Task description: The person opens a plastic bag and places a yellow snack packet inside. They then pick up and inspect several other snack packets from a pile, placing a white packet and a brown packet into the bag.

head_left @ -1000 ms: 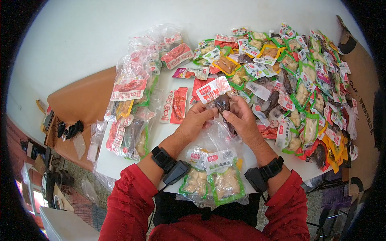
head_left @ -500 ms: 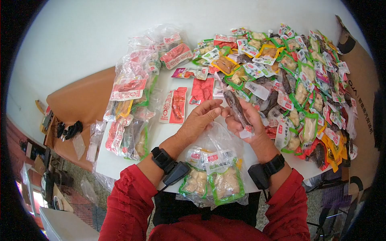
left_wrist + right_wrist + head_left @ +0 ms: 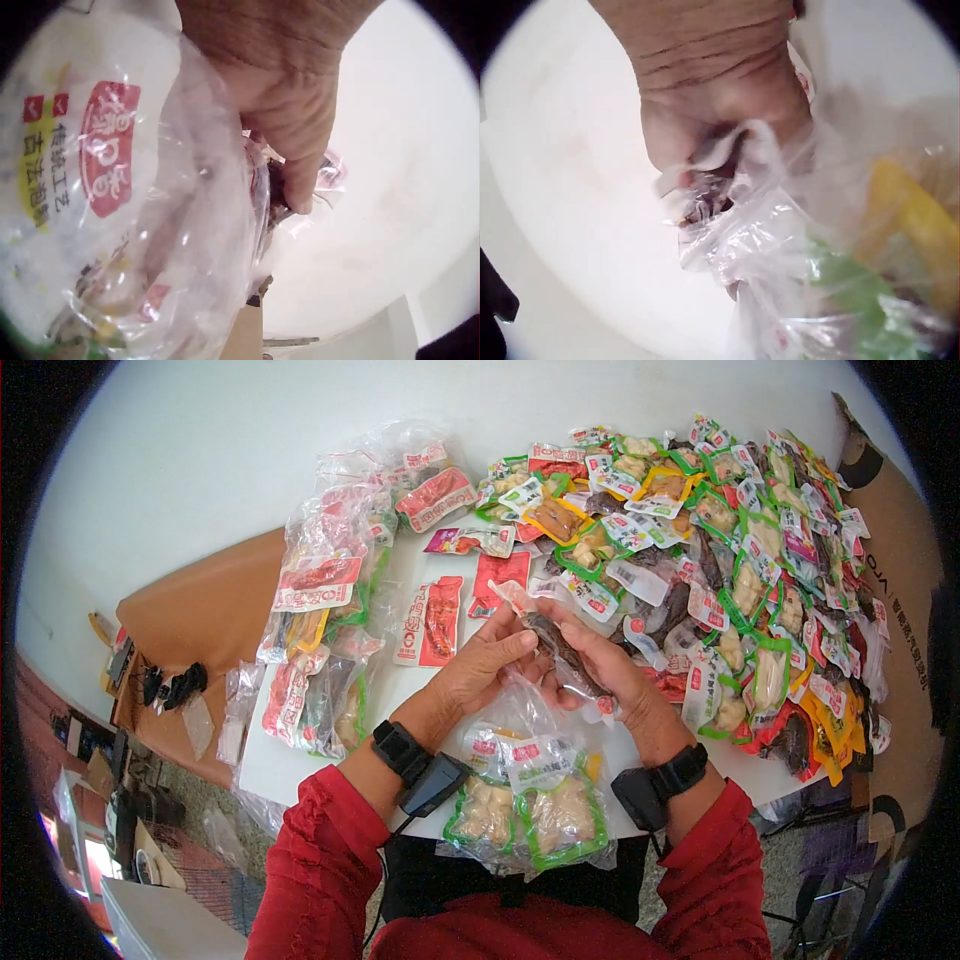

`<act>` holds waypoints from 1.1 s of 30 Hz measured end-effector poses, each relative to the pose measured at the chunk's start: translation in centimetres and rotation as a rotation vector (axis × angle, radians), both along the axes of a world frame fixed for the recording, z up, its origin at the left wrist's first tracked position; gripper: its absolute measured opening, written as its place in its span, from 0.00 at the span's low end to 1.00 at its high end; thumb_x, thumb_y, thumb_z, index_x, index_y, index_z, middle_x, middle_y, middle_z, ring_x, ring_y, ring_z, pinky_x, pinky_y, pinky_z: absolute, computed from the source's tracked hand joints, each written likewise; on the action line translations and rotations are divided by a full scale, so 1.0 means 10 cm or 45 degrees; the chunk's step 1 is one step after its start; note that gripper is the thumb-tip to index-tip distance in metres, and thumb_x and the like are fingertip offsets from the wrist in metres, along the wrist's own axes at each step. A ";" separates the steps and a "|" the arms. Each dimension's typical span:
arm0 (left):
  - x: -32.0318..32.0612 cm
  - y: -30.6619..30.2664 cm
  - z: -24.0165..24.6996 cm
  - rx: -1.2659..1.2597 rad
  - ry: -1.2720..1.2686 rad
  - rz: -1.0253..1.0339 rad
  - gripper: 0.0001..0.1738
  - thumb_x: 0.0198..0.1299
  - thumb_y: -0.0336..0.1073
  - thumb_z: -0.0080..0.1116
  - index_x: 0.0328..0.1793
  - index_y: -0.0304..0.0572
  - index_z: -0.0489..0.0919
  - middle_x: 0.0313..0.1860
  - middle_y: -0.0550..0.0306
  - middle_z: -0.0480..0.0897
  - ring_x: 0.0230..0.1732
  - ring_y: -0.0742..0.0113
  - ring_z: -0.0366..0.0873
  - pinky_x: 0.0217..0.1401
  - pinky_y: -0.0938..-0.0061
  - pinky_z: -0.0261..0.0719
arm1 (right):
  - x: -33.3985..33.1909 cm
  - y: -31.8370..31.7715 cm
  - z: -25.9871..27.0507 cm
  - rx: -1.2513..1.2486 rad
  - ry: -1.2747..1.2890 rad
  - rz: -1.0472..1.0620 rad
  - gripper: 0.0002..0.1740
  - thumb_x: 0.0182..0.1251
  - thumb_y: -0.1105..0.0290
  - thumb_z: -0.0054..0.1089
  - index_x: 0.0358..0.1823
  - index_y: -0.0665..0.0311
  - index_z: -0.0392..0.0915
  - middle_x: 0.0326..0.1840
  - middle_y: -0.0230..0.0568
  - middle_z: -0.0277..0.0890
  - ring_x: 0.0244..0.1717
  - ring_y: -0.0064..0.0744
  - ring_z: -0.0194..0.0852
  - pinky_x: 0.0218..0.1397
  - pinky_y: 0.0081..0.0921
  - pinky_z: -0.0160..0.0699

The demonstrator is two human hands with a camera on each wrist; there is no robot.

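The dark packet is lying aslant between the two hands, above the white table and just over the mouth of the clear bag. The right hand is holding it, with fingers curling round its near part. The left hand is reaching its far part, the thumb pointing toward it; whether these fingers are pinching, I cannot tell.

By my judgement, the packet is being light, rather firm in its thick middle, but its film is looking smooth and slippery, and its flat ends soft. The thick middle is offering the surest hold; an end is likely bending. The clear bag is seeming thin and easily creasing.

Counting: one dark packet is resting in the hands; two green-edged packs are showing in the clear bag, at the near side. Left of the middle, two red packets and one purple-edged packet are lying. The filled bags at left and the heap at right are overlapping too much for counting.
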State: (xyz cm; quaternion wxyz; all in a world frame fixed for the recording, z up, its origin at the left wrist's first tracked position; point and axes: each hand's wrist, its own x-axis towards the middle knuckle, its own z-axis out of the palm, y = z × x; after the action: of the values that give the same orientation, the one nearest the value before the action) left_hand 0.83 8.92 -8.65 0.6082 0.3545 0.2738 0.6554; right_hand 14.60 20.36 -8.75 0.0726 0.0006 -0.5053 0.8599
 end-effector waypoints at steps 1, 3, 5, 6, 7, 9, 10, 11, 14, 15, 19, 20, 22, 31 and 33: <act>0.03 -0.01 0.03 0.021 0.002 0.034 0.26 0.53 0.40 0.60 0.56 0.43 0.65 0.39 0.64 0.73 0.32 0.77 0.70 0.42 0.79 0.72 | -0.01 -0.03 0.00 0.098 -0.045 -0.157 0.29 0.66 0.56 0.39 0.64 0.61 0.51 0.47 0.39 0.69 0.37 0.28 0.72 0.33 0.23 0.75; 0.01 0.04 -0.05 -0.023 0.128 0.186 0.26 0.53 0.43 0.60 0.55 0.42 0.66 0.40 0.61 0.75 0.36 0.74 0.73 0.43 0.76 0.74 | -0.07 -0.03 -0.09 0.333 0.009 -0.270 0.28 0.66 0.54 0.39 0.63 0.62 0.54 0.48 0.39 0.68 0.40 0.28 0.71 0.40 0.23 0.73; -0.02 0.09 -0.13 -0.066 0.252 0.336 0.26 0.52 0.45 0.59 0.53 0.40 0.66 0.41 0.59 0.76 0.40 0.70 0.75 0.43 0.72 0.75 | -0.08 -0.01 -0.12 0.570 0.062 -0.382 0.28 0.66 0.53 0.38 0.62 0.64 0.56 0.49 0.39 0.68 0.44 0.27 0.70 0.47 0.23 0.71; -0.03 0.10 -0.12 -0.055 0.234 0.326 0.26 0.53 0.44 0.59 0.54 0.40 0.66 0.42 0.58 0.76 0.41 0.69 0.75 0.44 0.72 0.76 | -0.06 0.01 -0.11 0.543 -0.008 -0.362 0.28 0.67 0.52 0.38 0.61 0.64 0.59 0.50 0.39 0.68 0.45 0.26 0.69 0.50 0.22 0.69; -0.03 0.10 -0.11 -0.044 0.216 0.317 0.26 0.53 0.43 0.59 0.54 0.41 0.66 0.44 0.58 0.76 0.43 0.69 0.75 0.45 0.71 0.76 | -0.05 0.02 -0.10 0.517 -0.078 -0.341 0.28 0.67 0.51 0.37 0.59 0.65 0.61 0.51 0.39 0.68 0.47 0.26 0.69 0.52 0.21 0.67; 0.05 0.09 -0.03 -0.107 0.134 0.421 0.21 0.54 0.41 0.59 0.51 0.42 0.68 0.39 0.62 0.76 0.37 0.74 0.73 0.39 0.76 0.73 | -0.01 0.04 -0.09 0.324 -0.167 -0.337 0.27 0.67 0.52 0.37 0.58 0.66 0.62 0.51 0.39 0.68 0.47 0.25 0.68 0.52 0.21 0.67; 0.08 0.07 0.02 -0.167 0.053 0.523 0.17 0.55 0.39 0.58 0.48 0.43 0.71 0.35 0.66 0.75 0.31 0.80 0.70 0.33 0.82 0.71 | 0.00 0.04 -0.09 0.131 -0.253 -0.334 0.27 0.68 0.52 0.36 0.57 0.67 0.63 0.51 0.39 0.68 0.48 0.25 0.68 0.52 0.22 0.67; 0.04 0.08 -0.02 -0.167 0.050 0.527 0.17 0.55 0.39 0.58 0.48 0.43 0.71 0.35 0.66 0.75 0.31 0.80 0.70 0.33 0.82 0.71 | -0.02 0.02 -0.07 0.133 -0.255 -0.330 0.27 0.68 0.52 0.36 0.57 0.67 0.63 0.51 0.39 0.68 0.48 0.25 0.68 0.52 0.22 0.67; -0.06 0.11 -0.14 -0.187 0.028 0.506 0.12 0.58 0.40 0.55 0.45 0.45 0.73 0.31 0.69 0.75 0.25 0.82 0.67 0.23 0.85 0.65 | -0.03 -0.03 -0.02 -0.087 -0.102 -0.338 0.25 0.68 0.54 0.37 0.53 0.68 0.66 0.47 0.39 0.71 0.46 0.26 0.70 0.50 0.22 0.69; -0.05 0.12 -0.14 -0.176 0.073 0.526 0.10 0.59 0.40 0.53 0.44 0.47 0.73 0.29 0.70 0.75 0.22 0.83 0.66 0.21 0.86 0.63 | -0.01 -0.02 0.00 -0.066 -0.084 -0.309 0.24 0.67 0.56 0.38 0.53 0.69 0.66 0.45 0.39 0.72 0.44 0.26 0.71 0.47 0.23 0.71; -0.04 0.07 -0.10 -0.177 0.133 0.517 0.09 0.60 0.42 0.51 0.40 0.47 0.73 0.31 0.64 0.77 0.25 0.78 0.72 0.25 0.83 0.71 | 0.01 0.04 -0.02 0.151 -0.075 -0.234 0.21 0.65 0.62 0.44 0.53 0.70 0.66 0.40 0.39 0.74 0.36 0.25 0.73 0.38 0.22 0.74; -0.04 0.07 -0.09 -0.177 0.134 0.518 0.09 0.60 0.42 0.51 0.40 0.47 0.73 0.31 0.64 0.77 0.25 0.78 0.72 0.25 0.83 0.71 | 0.02 0.05 -0.01 0.151 -0.075 -0.233 0.21 0.65 0.62 0.44 0.53 0.70 0.66 0.40 0.39 0.74 0.36 0.25 0.73 0.38 0.22 0.74; -0.03 0.07 -0.09 -0.263 0.186 0.554 0.10 0.61 0.45 0.49 0.38 0.48 0.74 0.28 0.66 0.76 0.22 0.79 0.69 0.21 0.85 0.66 | 0.03 0.08 0.00 0.045 -0.087 -0.186 0.20 0.63 0.65 0.46 0.53 0.69 0.66 0.37 0.39 0.74 0.31 0.24 0.73 0.31 0.19 0.74; -0.05 0.10 -0.16 -0.194 0.158 0.528 0.12 0.61 0.48 0.47 0.37 0.51 0.74 0.22 0.71 0.72 0.20 0.82 0.64 0.19 0.87 0.58 | 0.03 0.06 -0.01 -0.009 -0.080 -0.228 0.19 0.63 0.63 0.47 0.51 0.68 0.68 0.37 0.40 0.75 0.28 0.25 0.73 0.30 0.18 0.74; -0.05 0.11 -0.16 -0.183 0.149 0.524 0.12 0.61 0.48 0.47 0.37 0.50 0.74 0.22 0.70 0.72 0.20 0.82 0.65 0.19 0.86 0.59 | 0.03 0.06 -0.02 -0.017 -0.083 -0.233 0.19 0.64 0.63 0.47 0.51 0.68 0.68 0.37 0.40 0.75 0.28 0.25 0.72 0.30 0.18 0.74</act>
State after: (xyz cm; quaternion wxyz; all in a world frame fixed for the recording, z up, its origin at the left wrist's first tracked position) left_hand 0.30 10.01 -10.25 0.4685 0.2844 0.4213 0.7225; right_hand 14.89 20.94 -8.94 0.1344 -0.0739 -0.4997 0.8525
